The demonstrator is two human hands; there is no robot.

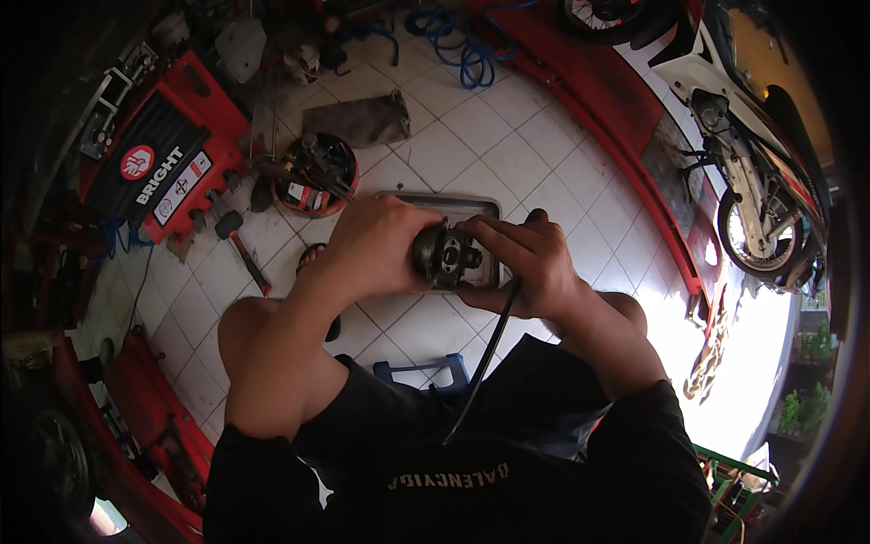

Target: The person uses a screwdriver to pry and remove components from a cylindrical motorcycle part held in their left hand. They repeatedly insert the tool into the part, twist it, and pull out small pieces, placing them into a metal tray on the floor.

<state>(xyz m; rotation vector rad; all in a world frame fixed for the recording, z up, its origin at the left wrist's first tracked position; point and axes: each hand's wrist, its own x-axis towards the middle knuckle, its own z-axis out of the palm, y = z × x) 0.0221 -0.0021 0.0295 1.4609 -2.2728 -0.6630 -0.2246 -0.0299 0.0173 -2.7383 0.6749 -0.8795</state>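
My left hand [385, 243] is wrapped round a dark metal engine part [448, 257] with round openings and small bolts on its face. My right hand [527, 263] grips a long thin dark rod [489, 349], which resembles a screwdriver shaft and slants down toward my lap. Its dark end shows past the knuckles. The right thumb and fingertips also reach to the right side of the engine part. Beneath both hands lies a shallow metal tray [485, 203], mostly covered by them.
A red round tub [342, 201] of tools and a grey rag [358, 120] lie ahead. A hammer [243, 252] rests near a red machine [168, 150] at left. Blue hose [453, 43] coils far off. A red motorcycle lift [625, 150] and motorcycle [748, 181] stand right. A blue stool [421, 367] is below me.
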